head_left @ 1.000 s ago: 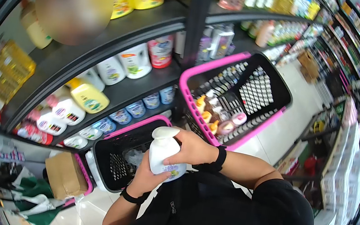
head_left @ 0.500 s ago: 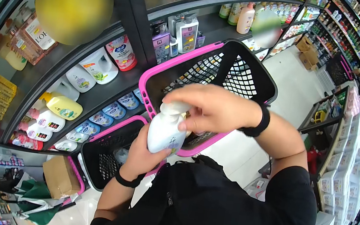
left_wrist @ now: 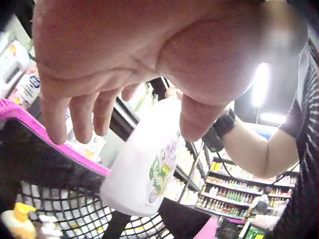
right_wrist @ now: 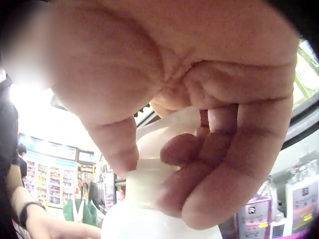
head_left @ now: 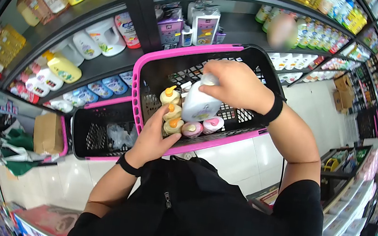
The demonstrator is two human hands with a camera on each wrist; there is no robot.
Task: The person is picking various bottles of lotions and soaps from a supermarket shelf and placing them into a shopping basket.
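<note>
The right hand (head_left: pixel 236 83) grips a white pump bottle (head_left: pixel 199 104) by its neck, over the black basket with a pink rim (head_left: pixel 136 86). In the right wrist view thumb and fingers (right_wrist: pixel 214 184) close round the pump collar (right_wrist: pixel 144 184). Fingers relaxed, the left hand (head_left: pixel 151 140) is at the basket's near left side, beside yellow-topped bottles (head_left: pixel 173 125); whether it touches them cannot be told. Two pink-topped bottles (head_left: pixel 213 123) stand in the basket too. The left wrist view shows the left hand (left_wrist: pixel 149 55) apart from the white bottle (left_wrist: pixel 144 164).
A second black basket (head_left: pixel 81 132) holding a clear plastic bag (head_left: pixel 119 136) stands to the left, with a cardboard box (head_left: pixel 48 133) beyond it. Shelves of bottles (head_left: pixel 108 39) run behind the baskets. Stacked white tubs (head_left: pixel 346 222) are at the right.
The left hand has let go of the white bottle. The right hand has carried it from in front of the body to over the basket, which now appears nearer the middle of the view.
</note>
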